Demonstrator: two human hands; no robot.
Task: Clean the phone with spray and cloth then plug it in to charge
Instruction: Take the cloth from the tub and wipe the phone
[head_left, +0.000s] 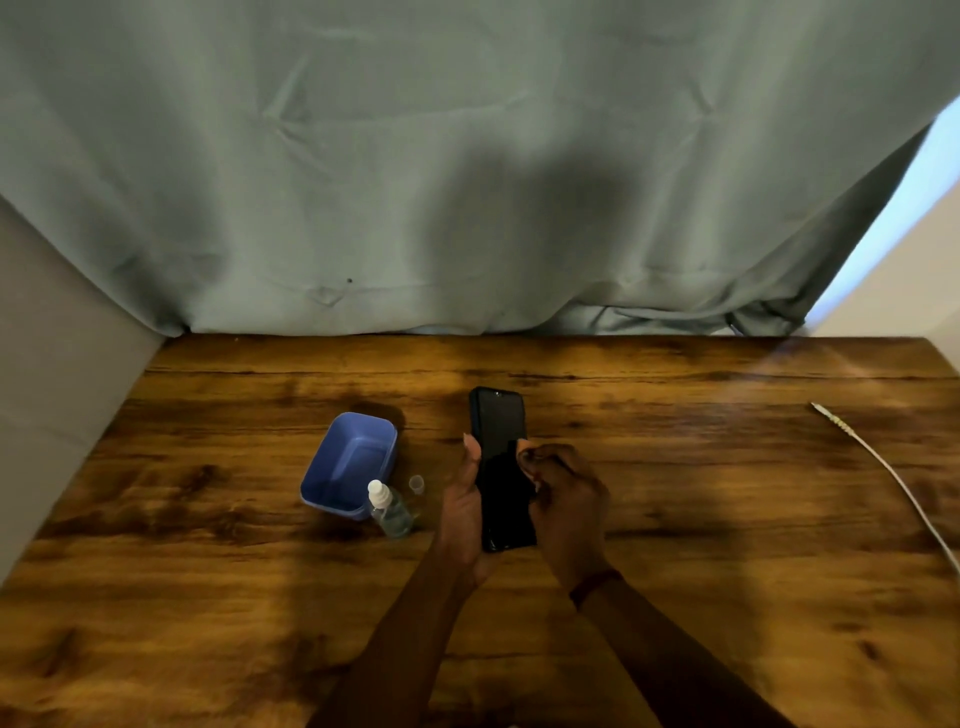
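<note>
I see the phone (498, 431) held just above the table (208, 571), screen up, between both hands. The left hand (462, 509) grips its left edge and underside, thumb lying along the side. The right hand (569, 509) sits curled over the screen's right half; I cannot tell whether its fingers pinch anything. The spray bottle (389, 512) stands just left of the left hand, and the white cable (883, 467) lies well apart, far right.
</note>
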